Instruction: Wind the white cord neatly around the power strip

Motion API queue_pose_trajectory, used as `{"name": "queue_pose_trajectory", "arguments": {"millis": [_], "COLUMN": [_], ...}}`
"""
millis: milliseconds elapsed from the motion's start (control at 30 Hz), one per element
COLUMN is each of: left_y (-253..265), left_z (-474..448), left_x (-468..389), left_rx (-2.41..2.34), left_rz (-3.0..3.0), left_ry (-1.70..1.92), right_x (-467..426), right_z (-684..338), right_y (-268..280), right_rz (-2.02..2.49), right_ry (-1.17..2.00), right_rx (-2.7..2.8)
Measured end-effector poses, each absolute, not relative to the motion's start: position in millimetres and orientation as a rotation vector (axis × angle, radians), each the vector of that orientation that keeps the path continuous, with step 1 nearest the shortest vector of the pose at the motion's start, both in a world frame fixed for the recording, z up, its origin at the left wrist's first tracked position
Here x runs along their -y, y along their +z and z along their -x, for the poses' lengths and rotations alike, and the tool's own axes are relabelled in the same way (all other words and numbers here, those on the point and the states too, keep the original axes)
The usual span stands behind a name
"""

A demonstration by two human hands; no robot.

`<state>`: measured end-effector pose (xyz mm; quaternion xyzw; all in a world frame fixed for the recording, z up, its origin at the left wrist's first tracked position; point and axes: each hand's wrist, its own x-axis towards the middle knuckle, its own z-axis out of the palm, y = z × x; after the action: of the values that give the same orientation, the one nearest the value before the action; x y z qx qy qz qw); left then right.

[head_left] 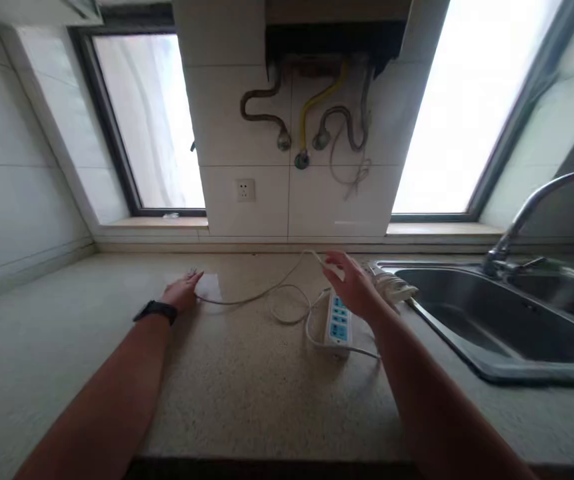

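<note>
On the left of the stone counter, my left hand (181,291), with a dark watch at the wrist, is closed at one end of a thin pale cable (247,302). It is beside a flat white square piece (210,287); whether it touches this is unclear. The cable runs right in a loose loop and rises to my right hand (349,280), whose thumb and fingers close around it. Below my right hand lies a white power strip (338,323) with blue socket faces. A coiled bundle of white cable (393,288) sits behind my right wrist, partly hidden.
A steel double sink (467,320) with a curved tap (527,207) is set into the counter (247,387) on the right. On the tiled wall is a socket (245,190), below a dark appliance (337,40) with hanging pipes. Two windows flank it.
</note>
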<state>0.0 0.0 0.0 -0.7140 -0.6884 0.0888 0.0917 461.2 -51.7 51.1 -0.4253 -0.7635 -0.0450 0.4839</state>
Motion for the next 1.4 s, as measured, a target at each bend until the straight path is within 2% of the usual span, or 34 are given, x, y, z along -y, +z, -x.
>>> {"name": "queue_pose_trajectory", "arguments": {"millis": [100,200,267,333,500,667,733,867,933,1000,1033,1067,1133,1233,1333,1400], "left_y": [3.6,12.6,18.2,19.3,3.8,-12.2,-15.7,-9.4,3.1,18.6,25.6,30.8,33.1,15.9,-9.4,-19.6], "left_z": [-16.6,-50.4,-83.0,-118.2,-176.0,-170.8,-163.0,-157.7,-159.9,-160.9,-159.7,-156.9,-146.9,-125.6,-108.1,-103.5], "left_x": [6.9,21.4,34.9,48.2,61.7,48.2,42.0,38.3,41.3,44.8,45.5,45.1,39.8,23.1,6.0,0.0], "left_rx": [2.044,1.855,1.680,1.476,0.916,0.965,1.006,1.266,1.492,1.873,2.016,2.119,2.416,2.718,2.589,2.266], "left_rz": [2.118,2.382,2.628,2.844,2.998,2.833,2.879,2.789,2.751,2.721,2.606,2.534,2.548,2.485,2.464,2.516], "left_ry": [0.299,0.355,0.300,0.099,-0.216,-0.371,-0.553,-0.981,-1.294,-2.033,-2.511,-2.680,-2.635,-2.232,-1.664,-1.378], "right_x": [57.3,58.2,56.5,54.5,53.0,55.1,54.7,54.8,58.2,63.8,67.0,70.1,74.8,77.9,79.5,80.5], "right_z": [-460.6,-465.1,-471.8,-480.3,-498.2,-503.0,-501.4,-493.0,-488.0,-484.0,-482.4,-481.1,-478.9,-474.6,-464.6,-454.0], "right_y": [50.5,48.2,46.6,45.5,43.2,40.0,41.2,50.5,57.3,64.4,67.9,71.3,77.5,84.4,87.9,87.2], "right_rz": [1.168,1.340,1.475,1.647,2.037,2.170,2.159,2.029,1.843,1.533,1.366,1.215,0.956,0.604,0.405,0.353], "right_ry": [-0.192,-0.230,-0.255,-0.251,0.014,0.326,0.384,0.532,0.705,0.918,1.022,1.113,1.270,1.468,1.568,1.558], "right_rx": [2.053,2.110,2.092,2.055,2.009,2.130,2.120,1.957,1.735,1.499,1.406,1.341,1.260,1.085,0.877,0.737]}}
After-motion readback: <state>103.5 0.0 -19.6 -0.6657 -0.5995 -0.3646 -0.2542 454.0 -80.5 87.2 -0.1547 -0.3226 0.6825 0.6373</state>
